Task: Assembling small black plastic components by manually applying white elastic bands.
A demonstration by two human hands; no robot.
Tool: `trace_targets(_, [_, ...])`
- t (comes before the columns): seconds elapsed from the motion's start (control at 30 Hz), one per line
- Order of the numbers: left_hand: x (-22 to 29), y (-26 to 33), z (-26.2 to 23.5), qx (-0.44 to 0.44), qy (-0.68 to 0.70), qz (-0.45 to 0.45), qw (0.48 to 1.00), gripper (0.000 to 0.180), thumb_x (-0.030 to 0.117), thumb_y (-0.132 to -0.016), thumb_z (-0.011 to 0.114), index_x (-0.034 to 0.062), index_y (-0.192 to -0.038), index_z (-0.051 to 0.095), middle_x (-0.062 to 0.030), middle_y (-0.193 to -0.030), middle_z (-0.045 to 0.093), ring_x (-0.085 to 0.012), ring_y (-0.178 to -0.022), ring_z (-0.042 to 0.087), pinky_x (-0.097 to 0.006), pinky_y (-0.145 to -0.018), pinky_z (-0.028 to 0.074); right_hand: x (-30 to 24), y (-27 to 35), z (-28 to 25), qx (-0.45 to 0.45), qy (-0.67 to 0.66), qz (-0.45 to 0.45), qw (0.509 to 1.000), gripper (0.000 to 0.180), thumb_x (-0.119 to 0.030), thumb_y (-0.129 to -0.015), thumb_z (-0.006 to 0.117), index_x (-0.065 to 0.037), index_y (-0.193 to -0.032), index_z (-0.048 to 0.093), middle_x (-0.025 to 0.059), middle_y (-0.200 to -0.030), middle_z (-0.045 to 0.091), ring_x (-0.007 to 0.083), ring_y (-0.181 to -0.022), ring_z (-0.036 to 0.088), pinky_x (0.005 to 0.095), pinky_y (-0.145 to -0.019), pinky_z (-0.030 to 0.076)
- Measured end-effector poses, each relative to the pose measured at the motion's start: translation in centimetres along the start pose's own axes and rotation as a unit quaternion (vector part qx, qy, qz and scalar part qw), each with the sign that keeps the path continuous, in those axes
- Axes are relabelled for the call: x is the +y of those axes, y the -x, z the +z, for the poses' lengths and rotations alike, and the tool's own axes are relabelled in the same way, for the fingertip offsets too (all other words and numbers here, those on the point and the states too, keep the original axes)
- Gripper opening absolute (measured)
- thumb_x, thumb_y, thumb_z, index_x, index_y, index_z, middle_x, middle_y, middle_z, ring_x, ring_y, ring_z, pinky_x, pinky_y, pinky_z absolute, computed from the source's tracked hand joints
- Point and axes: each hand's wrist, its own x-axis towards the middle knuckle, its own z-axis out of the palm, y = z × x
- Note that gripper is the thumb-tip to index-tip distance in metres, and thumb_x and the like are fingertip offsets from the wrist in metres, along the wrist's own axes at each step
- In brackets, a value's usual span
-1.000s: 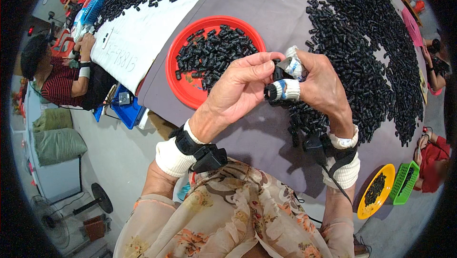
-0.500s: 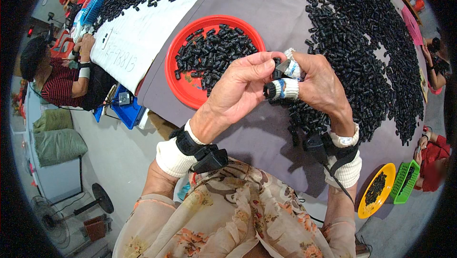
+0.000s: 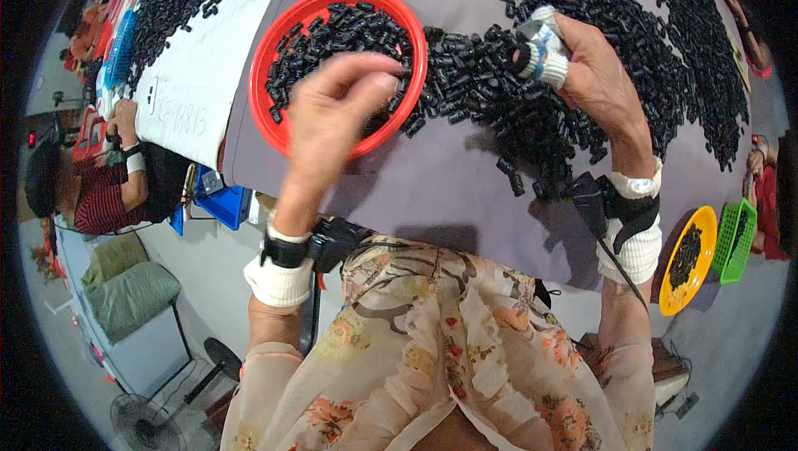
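My left hand (image 3: 320,123) hangs over the red basin (image 3: 258,77), its thumb and forefinger bent toward each other. It is smeared by motion, so I cannot tell whether anything sits between the fingertips. The basin holds many small black plastic parts (image 3: 332,35). My right hand (image 3: 594,77) is closed above a spread of the same black parts (image 3: 478,77) on the table. White knitted covers with blue marks (image 3: 544,52) wrap its thumb and finger, and a dark round end shows beside them. What this hand grips is hidden. Both wrists wear white cuffs and black straps.
A grey cloth (image 3: 399,185) covers the table. To the left, a person in a striped shirt (image 3: 104,197) works by a white sheet (image 3: 187,69) with more black parts. At right stand a yellow plate (image 3: 698,264) and a green basket (image 3: 736,243). A fan (image 3: 150,422) is lower left.
My hands have parted. The left has moved left over the basin, away from the black part and small metal blade seen between them. The right has moved up and right. The whole view has shifted.
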Motion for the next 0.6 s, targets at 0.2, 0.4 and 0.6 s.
trace_targets(0.2, [-3.4,3.1,8.1,-0.266,-0.19,0.144,0.934,0.014,0.009,-0.074,0.061,0.0024,-0.086,0.061,-0.0116,-0.08,0.056,-0.0257,-0.074,0.057,-0.034,-0.064,0.046,0.2,1.6,0.0,-0.024,-0.012,0.052,0.998,0.018,-0.02,-0.076,0.061,-0.004,-0.077,0.053,-0.0032,-0.057,0.043,0.0054,-0.05,0.036,0.0235,-0.045,0.03])
trace_targets(0.4, [-5.2,4.2,12.3,-0.324,-0.315,0.318,0.833,0.016,0.005,-0.066,0.056,0.0014,-0.081,0.057,-0.0124,-0.078,0.046,-0.0279,-0.072,0.05,-0.038,-0.058,0.044,2.1,2.7,0.1,-0.03,0.023,0.054,0.998,0.017,-0.014,-0.072,0.058,0.001,-0.074,0.05,0.006,-0.057,0.046,0.0137,-0.053,0.036,0.0305,-0.051,0.034])
trace_targets(0.6, [-5.7,3.9,11.7,-0.319,-0.31,0.343,0.827,0.009,0.006,-0.065,0.056,0.0016,-0.072,0.052,-0.0118,-0.077,0.044,-0.0277,-0.07,0.048,-0.039,-0.055,0.043,2.1,2.8,-0.2,-0.012,-0.006,0.063,0.998,0.017,-0.013,-0.072,0.06,0.001,-0.074,0.05,0.0029,-0.058,0.046,0.0114,-0.055,0.036,0.0295,-0.051,0.034])
